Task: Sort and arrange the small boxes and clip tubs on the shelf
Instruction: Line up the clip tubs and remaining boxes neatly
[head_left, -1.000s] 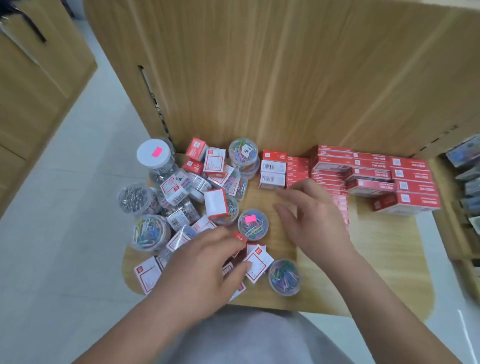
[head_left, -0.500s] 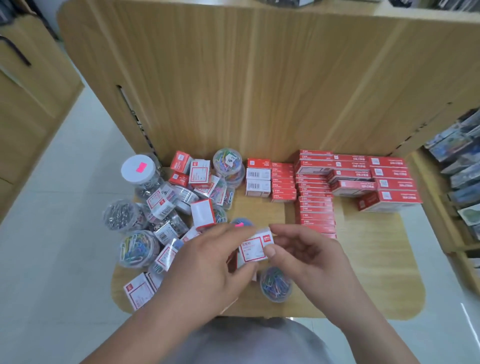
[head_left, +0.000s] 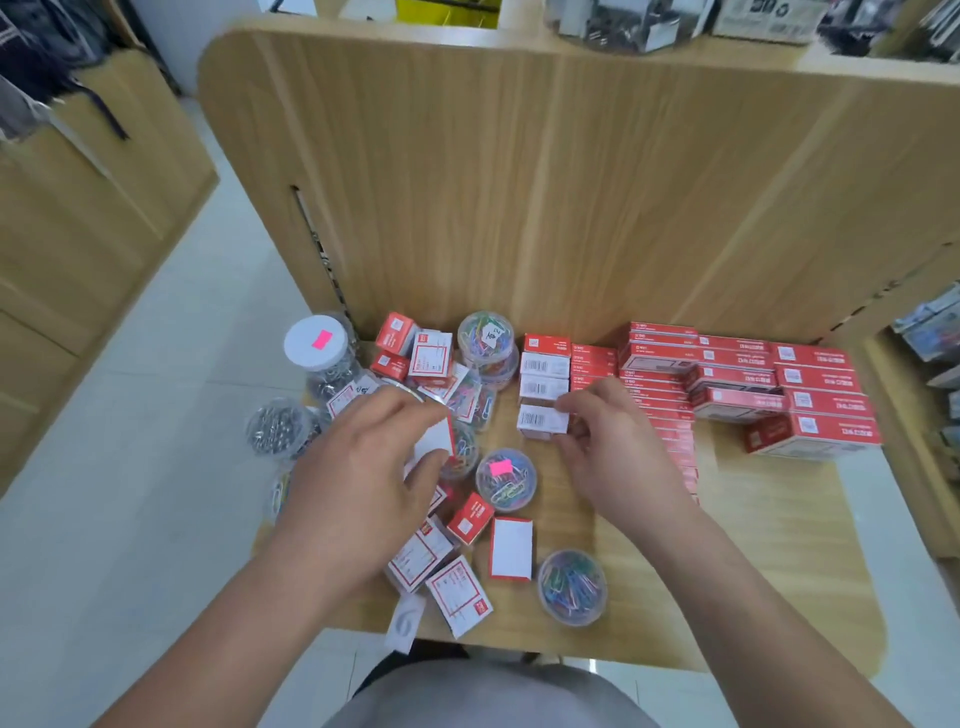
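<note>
just now your right hand set its pinched box by the row. your left hand gripped another box, so sorting advanced.

Both bare forearms reach up from the bottom corners of the frame toward its centre. The left hand, knuckles up, curls fingers and thumb round a white-faced box. The right hand pinches a barcoded box with its fingertips.

The right grip pinches a barcode box — left grip holds a white-faced box.
</note>
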